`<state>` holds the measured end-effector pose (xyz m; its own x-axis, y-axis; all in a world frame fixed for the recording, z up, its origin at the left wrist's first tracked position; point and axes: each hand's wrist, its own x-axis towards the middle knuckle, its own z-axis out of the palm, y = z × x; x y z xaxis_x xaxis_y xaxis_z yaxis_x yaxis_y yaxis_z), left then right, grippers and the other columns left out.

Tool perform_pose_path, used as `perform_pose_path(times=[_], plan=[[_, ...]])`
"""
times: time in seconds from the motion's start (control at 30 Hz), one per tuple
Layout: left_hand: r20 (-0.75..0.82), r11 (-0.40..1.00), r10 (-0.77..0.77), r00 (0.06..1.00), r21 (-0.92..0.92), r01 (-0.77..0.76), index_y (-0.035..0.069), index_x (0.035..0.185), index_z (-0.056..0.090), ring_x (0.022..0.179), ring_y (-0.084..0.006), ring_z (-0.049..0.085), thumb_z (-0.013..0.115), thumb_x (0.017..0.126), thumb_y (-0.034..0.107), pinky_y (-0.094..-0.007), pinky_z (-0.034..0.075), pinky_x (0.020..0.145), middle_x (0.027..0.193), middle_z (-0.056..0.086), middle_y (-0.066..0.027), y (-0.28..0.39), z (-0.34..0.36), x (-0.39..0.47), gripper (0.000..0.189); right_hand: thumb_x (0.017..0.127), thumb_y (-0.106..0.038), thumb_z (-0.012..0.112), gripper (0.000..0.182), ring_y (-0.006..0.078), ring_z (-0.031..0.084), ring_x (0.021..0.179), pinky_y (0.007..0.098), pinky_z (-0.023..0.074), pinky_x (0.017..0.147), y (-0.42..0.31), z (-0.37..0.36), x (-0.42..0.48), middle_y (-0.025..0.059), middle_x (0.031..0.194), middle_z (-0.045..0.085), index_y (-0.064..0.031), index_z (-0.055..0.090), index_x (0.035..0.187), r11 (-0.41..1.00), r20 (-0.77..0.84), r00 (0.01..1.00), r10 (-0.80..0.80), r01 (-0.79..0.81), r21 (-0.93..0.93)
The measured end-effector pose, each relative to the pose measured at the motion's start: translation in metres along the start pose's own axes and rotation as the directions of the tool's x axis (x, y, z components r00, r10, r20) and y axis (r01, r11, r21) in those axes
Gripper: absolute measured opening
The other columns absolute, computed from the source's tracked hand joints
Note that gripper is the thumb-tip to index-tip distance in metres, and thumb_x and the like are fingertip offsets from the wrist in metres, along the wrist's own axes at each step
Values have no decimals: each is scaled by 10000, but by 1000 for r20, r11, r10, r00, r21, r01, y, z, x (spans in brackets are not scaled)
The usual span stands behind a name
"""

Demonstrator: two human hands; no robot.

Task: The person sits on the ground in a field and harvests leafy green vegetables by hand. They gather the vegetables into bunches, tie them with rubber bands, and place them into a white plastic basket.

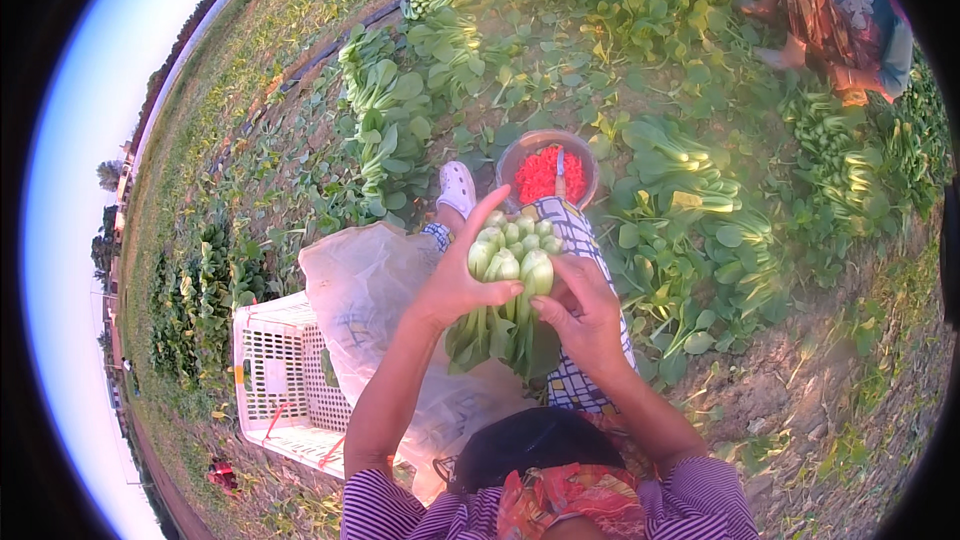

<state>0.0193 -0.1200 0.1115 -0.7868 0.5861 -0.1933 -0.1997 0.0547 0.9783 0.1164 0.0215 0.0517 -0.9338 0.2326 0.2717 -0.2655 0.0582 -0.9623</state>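
A bunch of bok choy [517, 255] is held over my lap, its pale cut stem ends up and its green leaves hanging down. My left hand [465, 277] wraps the bunch from the left, with the thumb across the front stems. From the right, the fingers and thumb of my right hand [581, 307] pinch a front stalk. Just beyond the bunch, a round tub [510, 157] holds many red ties or bands [536, 176]. A knife [560, 172] lies in the tub with its blade up.
A white plastic crate [274, 367] lies at the left beside a translucent plastic sheet [367, 300] over my leg. Cut bok choy lies in rows on the left [382, 112] and right [690, 172]. Another person [832, 22] sits at the upper right.
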Motion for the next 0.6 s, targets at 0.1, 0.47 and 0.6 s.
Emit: perform_pose_path(times=[0.1,0.47,0.6], plan=[[-9,993,53,999,106,-51,115,1436,249,1167,-203,452,822,513,185,-326,359,997,1263,430,-98,-6,1,1,1088,779,30,668,477,129,549,716,241,478,609,1,-2,-1,98,1009,484,40,497,1224,998,11,998,61,-62,17],[-192,965,164,968,235,-117,91,1401,249,1091,-201,508,692,585,15,-330,451,910,1201,460,-116,-25,33,3,932,807,-12,640,463,163,581,719,274,492,621,17,-37,10,110,1014,463,2,450,1228,998,200,979,46,-55,36],[-203,951,163,966,294,-99,88,1400,250,1085,-198,512,678,586,-7,-323,447,912,1187,470,-106,-19,31,6,926,814,-1,630,297,102,587,751,239,521,570,49,-72,30,85,1037,517,2,557,1101,925,135,958,251,-279,258]])
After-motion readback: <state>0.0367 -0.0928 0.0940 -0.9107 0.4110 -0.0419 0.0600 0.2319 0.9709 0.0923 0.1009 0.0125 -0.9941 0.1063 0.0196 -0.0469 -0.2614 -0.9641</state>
